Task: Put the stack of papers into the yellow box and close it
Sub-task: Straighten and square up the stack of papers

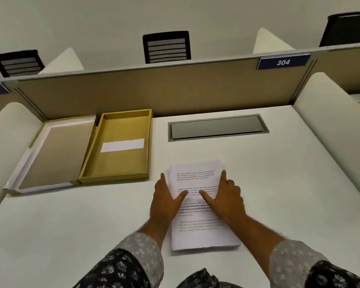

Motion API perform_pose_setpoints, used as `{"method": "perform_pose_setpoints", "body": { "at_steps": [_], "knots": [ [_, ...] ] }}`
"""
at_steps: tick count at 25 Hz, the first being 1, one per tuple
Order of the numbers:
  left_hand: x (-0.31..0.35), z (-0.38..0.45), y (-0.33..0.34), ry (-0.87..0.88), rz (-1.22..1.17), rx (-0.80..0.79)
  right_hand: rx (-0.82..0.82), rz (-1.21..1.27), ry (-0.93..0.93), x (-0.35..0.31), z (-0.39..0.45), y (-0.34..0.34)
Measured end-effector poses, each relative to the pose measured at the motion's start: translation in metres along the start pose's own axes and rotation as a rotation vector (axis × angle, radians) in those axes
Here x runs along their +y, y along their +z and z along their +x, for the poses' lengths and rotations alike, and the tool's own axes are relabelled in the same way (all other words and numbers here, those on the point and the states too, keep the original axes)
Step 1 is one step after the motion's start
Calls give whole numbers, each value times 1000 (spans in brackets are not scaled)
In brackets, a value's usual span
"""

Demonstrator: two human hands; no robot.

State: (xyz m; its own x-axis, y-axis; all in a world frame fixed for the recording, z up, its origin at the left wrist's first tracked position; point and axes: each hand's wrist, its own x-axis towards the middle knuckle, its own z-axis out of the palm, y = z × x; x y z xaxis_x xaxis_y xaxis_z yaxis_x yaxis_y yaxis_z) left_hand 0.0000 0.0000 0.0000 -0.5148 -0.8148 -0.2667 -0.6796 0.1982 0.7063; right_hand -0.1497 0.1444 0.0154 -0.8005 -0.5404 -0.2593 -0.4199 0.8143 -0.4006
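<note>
1. Two hands, left hand (167,201) and right hand (227,199), are flanking the stack of papers (200,206) on the white desk (279,183), thumbs spread onto its top sheet.
2. Yellow box (121,146) is lying open far-left, lid (54,154) beside it.
3. Printed text is staying unreadable.

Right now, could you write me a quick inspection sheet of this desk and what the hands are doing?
Surface: white desk, with a closed grey hatch set in it.
Job's things: stack of papers lying flat on the desk; yellow box open, only a white slip inside; its lid folded out to the left.
Clutter: nothing seen.
Hands: left hand and right hand flank the stack's sides, fingers extended, thumbs resting on top.
Cables: nothing seen.
Surroundings: tan divider with sign 304; chairs beyond.
</note>
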Motion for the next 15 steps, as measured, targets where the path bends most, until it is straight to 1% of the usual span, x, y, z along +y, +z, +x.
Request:
{"method": "perform_pose_setpoints", "body": {
  "at_steps": [2, 4, 8, 11, 12, 15],
  "knots": [
    [1, 5, 3, -15, 4, -13, -4, -7, 47, -4, 5, 5],
    [-2, 5, 5, -20, 36, -43, -60, 21, 115, -4, 14, 6],
    [-7, 12, 1, -1, 5, -109, -208, 247, 266, 5, 44, -15],
    [-12, 17, -1, 14, 12, -148, -273, 500, 296, 6, 53, -24],
    [-13, 18, -1, 17, 13, -145, -281, 532, 313, 3, 52, -25],
    [-11, 21, 0, 10, 16, -150, -251, 424, 329, -8, 46, -23]
  ]
}}
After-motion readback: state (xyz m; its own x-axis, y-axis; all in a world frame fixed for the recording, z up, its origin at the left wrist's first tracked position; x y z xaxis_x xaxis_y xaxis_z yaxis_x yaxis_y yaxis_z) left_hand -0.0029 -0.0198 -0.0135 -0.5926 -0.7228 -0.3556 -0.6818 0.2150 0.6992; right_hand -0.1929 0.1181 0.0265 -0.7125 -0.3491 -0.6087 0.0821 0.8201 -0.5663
